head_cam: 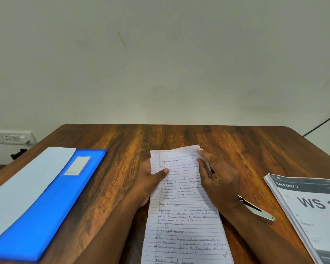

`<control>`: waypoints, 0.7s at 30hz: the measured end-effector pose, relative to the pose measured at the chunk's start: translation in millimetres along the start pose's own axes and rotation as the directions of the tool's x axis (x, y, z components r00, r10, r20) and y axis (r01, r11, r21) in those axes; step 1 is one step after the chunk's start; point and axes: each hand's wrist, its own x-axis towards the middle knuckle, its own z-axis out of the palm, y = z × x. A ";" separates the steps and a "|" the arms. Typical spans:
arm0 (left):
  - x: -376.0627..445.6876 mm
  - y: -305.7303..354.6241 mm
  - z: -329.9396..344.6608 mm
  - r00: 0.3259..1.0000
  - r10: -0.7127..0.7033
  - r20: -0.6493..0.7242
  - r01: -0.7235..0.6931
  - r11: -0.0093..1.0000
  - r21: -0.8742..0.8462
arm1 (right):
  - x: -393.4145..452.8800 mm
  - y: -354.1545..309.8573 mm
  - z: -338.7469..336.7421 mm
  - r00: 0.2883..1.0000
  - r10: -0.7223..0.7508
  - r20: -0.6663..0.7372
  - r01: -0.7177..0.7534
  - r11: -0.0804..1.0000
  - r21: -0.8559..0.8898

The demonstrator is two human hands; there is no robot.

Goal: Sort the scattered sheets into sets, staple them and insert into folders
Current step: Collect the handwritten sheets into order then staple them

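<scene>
A set of lined handwritten sheets [181, 212] lies lengthwise at the middle of the wooden table [236, 145]. My left hand [150, 180] grips its left edge, thumb on top of the page. My right hand [216, 178] holds the upper right edge, its fingertips pinching the top right corner. A silver stapler [257, 210] lies on the table just right of my right wrist, partly hidden by it. A blue folder [51, 202] with a pale sheet over its left part lies at the left.
A stack of printed sheets [311, 212] reading "BALCONY 2" and "WS 14" sits at the right edge. A wall socket [10, 138] is at the left beyond the table, and a black cable [324, 122] hangs at the right.
</scene>
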 end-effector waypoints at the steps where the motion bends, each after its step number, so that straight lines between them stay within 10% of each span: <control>1: -0.4 0.2 -0.1 1.000 -0.001 0.000 0.001 1.000 0.003 | -0.3 0.9 -0.2 1.000 -0.005 -0.001 0.005 1.000 -0.002; 21: 2.8 -5.4 -0.7 0.999 0.015 -0.042 -0.011 0.996 0.093 | 1.5 -1.0 -2.7 0.998 0.048 -0.029 -0.046 0.997 0.067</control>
